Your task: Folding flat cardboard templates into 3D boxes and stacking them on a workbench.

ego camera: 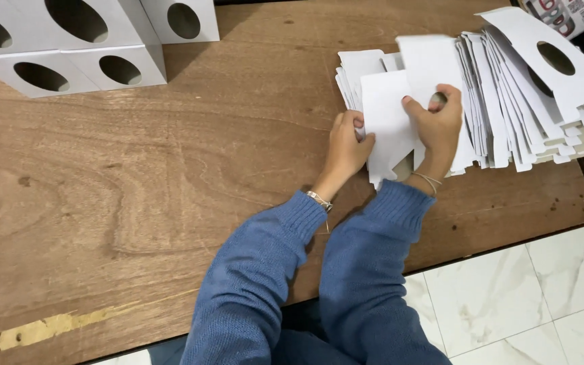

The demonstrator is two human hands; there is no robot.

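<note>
So the wooden surface (136, 176) took up most of what I could see, big brown plywood with a scuffed, yellowish patch along the near edge. Off at the far left corner sat the assembled white boxes (69, 47), each with an oval hole in its face, well apart from where I was working. On the right was the long fanned stack of flat white cardboard blanks (528, 115), leaning over like a toppled deck of cards, the top one showing its oval cutout.

I had one flat blank (390, 125) pulled just clear of the left end of that stack, still overlapping it. My left hand (346, 149) had its fingers curled shut over the blank's left edge, pinching it. My right hand (439, 125) was clamped on the right side, thumb over the front near the oval hole, fingers wrapped behind. So both hands were closed on the same piece, holding it just above the surface.

What could've gone wrong, I reckon: the stack was already slumped sideways, so tugging my piece out could've dragged its neighbours along and spread the pile toward the right edge of the surface. Also thin card, so squeezing too hard near the cutout could've creased it in the wrong place.
</note>
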